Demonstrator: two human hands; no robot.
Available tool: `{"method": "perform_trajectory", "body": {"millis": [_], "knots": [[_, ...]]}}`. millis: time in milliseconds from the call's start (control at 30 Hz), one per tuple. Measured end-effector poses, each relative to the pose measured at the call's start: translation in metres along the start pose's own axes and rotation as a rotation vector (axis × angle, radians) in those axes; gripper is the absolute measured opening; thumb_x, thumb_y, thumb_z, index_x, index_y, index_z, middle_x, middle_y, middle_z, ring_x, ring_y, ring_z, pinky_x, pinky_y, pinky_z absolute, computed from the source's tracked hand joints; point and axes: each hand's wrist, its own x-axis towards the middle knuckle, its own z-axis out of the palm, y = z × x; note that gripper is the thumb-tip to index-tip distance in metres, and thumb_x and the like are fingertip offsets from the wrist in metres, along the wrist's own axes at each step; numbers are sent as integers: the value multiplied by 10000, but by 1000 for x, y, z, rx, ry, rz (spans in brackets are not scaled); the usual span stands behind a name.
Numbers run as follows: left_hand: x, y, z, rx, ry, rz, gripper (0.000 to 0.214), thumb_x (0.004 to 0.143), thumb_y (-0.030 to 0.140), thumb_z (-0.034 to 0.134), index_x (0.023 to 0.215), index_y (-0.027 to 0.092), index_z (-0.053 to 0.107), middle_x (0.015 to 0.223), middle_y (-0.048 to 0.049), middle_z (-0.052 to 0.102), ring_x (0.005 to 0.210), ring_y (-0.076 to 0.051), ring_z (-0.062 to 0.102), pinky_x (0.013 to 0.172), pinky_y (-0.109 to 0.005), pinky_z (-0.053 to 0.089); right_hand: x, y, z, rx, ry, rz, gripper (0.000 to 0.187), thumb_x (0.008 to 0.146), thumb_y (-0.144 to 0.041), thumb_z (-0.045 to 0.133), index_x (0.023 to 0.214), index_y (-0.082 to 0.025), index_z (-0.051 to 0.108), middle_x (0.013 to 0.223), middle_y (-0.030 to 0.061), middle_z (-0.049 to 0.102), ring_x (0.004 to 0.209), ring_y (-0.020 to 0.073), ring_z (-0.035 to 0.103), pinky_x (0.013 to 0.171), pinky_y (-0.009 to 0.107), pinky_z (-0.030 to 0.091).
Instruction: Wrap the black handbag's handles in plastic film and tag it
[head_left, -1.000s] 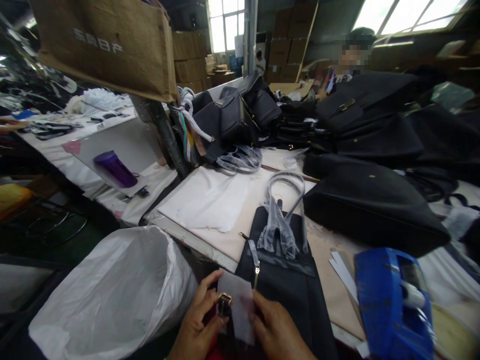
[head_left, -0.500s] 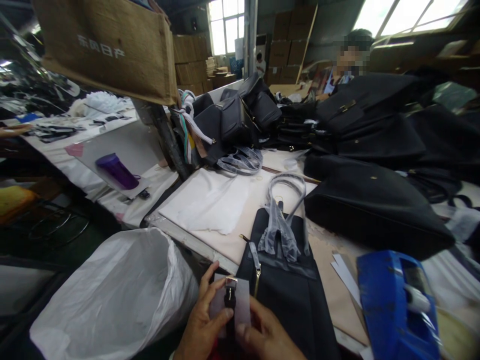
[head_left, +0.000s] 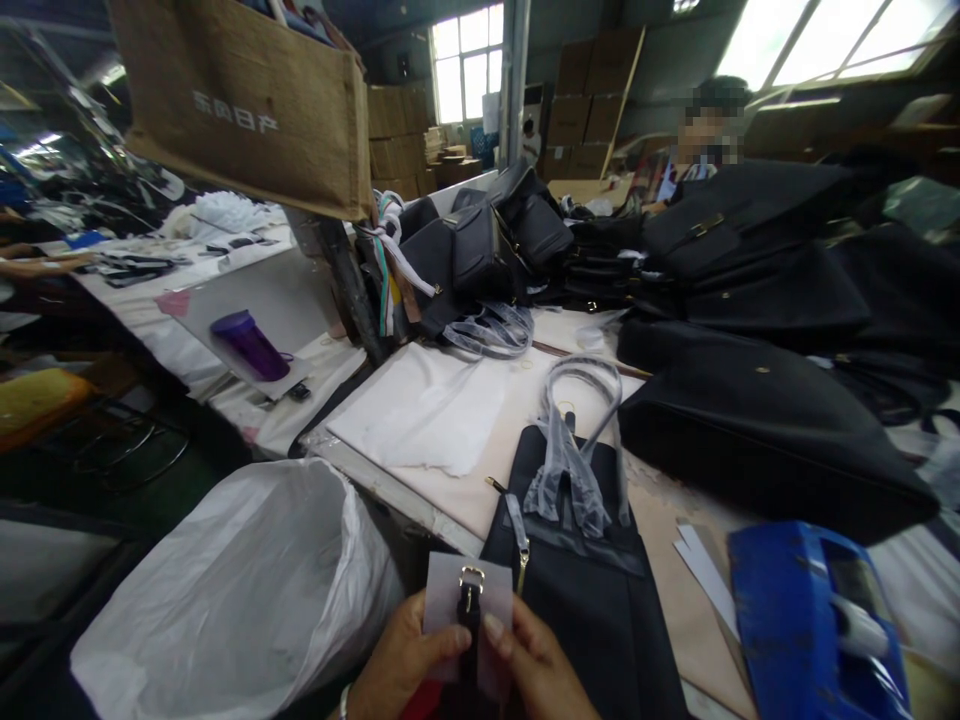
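Observation:
At the bottom middle of the head view, a black buckle strap (head_left: pixel 469 635) with a shiny metal buckle (head_left: pixel 472 576) lies against a pale translucent sheet (head_left: pixel 444 580). My left hand (head_left: pixel 401 655) is closed on both, its thumb pressing the strap's left edge and its fingers behind the sheet. From the other side my right hand (head_left: pixel 546 660) pinches sheet and strap, thumb in front. The strap's lower end is hidden in shadow. Just beyond my right hand lies a black bag (head_left: pixel 589 610) with a gold zip (head_left: pixel 523 565) and wrapped handles (head_left: pixel 570 470).
A white sack (head_left: pixel 187 600) stands open at the left of the table edge. White sheets (head_left: pixel 420 410) lie on the table. A blue tape dispenser (head_left: pixel 772 600) is at the right, and black bags (head_left: pixel 750 410) are heaped behind it. A person (head_left: pixel 705 140) is at the back.
My left fingers, spread over the sheet's upper left before, have drawn down behind it. The sheet and buckle now show more fully. The view has shifted slightly.

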Motion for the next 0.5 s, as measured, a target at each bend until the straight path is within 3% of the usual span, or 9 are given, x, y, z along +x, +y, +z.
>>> {"method": "perform_trajectory", "body": {"millis": [133, 267, 500], "knots": [[0, -1, 17, -57, -4, -31, 276, 796, 269, 733, 1032, 128, 711, 828, -64, 719, 782, -205, 653, 736, -296, 485, -2, -10, -4, -276, 46, -54, 454, 816, -472, 629, 1195, -222, 628, 1104, 81, 688, 1024, 277, 625, 897, 395, 482], [1, -6, 30, -118, 58, 18, 256, 830, 306, 700, 1025, 141, 720, 787, -49, 714, 743, -194, 649, 656, -257, 468, -2, -21, -3, -635, 205, -93, 313, 751, -310, 675, 1046, -208, 665, 991, 53, 695, 910, 252, 633, 806, 332, 492], [4, -6, 29, -85, -10, 42, 334, 887, 308, 626, 1183, 155, 658, 942, -79, 718, 858, -227, 657, 837, -346, 491, 6, -34, 7, -652, 278, -85, 148, 796, -294, 632, 914, -207, 654, 826, 1, 691, 769, 201, 627, 679, 257, 456]]}}
